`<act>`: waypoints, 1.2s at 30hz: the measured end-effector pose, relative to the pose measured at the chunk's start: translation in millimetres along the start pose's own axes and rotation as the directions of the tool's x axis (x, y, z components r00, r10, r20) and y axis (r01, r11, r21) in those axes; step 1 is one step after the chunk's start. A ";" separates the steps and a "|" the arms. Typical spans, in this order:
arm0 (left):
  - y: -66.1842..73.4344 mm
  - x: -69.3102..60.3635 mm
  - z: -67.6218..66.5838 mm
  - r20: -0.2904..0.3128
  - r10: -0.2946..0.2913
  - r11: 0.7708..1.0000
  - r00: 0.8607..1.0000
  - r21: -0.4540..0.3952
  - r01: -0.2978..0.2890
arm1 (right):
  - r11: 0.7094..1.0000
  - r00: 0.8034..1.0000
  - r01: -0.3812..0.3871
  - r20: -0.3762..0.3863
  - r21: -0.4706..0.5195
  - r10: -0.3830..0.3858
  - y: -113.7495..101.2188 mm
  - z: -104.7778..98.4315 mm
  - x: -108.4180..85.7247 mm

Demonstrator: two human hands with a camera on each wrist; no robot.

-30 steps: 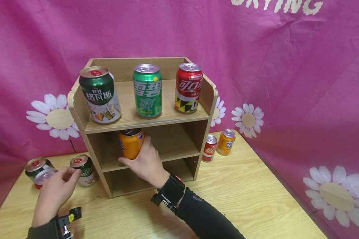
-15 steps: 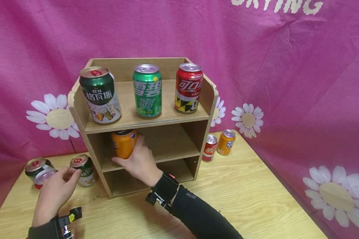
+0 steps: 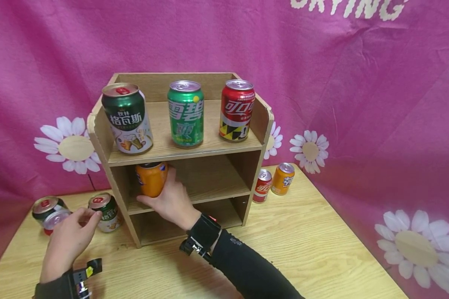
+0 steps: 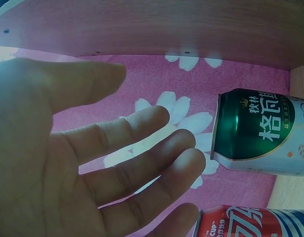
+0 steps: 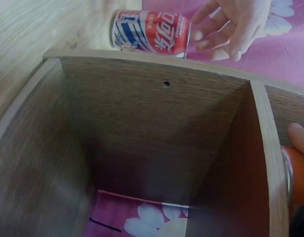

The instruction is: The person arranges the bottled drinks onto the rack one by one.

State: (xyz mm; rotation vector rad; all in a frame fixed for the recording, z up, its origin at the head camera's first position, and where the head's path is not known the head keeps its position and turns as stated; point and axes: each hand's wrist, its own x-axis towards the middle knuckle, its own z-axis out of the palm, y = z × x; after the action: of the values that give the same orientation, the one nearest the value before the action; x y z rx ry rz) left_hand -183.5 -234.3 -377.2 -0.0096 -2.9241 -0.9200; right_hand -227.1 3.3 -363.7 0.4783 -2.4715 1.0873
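Right hand (image 3: 173, 203) grips the orange can (image 3: 151, 181), thumb and fingers curled round its side. The can is roughly upright at the left of the shelf's (image 3: 213, 174) middle tier; contact with the board cannot be confirmed. Left hand (image 3: 72, 232) has relaxed, slightly spread fingers, near a green can (image 3: 110, 219) and a red can (image 4: 241, 222).

The right grip (image 3: 173, 203) partly hides its orange can (image 3: 151, 180); the head view's top crops white lettering (image 3: 349, 8).
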 end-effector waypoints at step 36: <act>-3.7 -0.7 2.8 -0.056 0.039 0.999 0.998 0.008 -0.039 | 0.998 0.996 -0.046 0.084 0.034 0.043 4.6 -2.7 0.9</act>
State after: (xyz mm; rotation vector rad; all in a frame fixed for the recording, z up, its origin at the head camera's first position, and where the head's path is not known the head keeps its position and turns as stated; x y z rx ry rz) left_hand -183.1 -235.7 -381.7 -0.0397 -2.8647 -0.8891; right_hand -229.4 8.1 -364.5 0.4904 -2.5497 1.1533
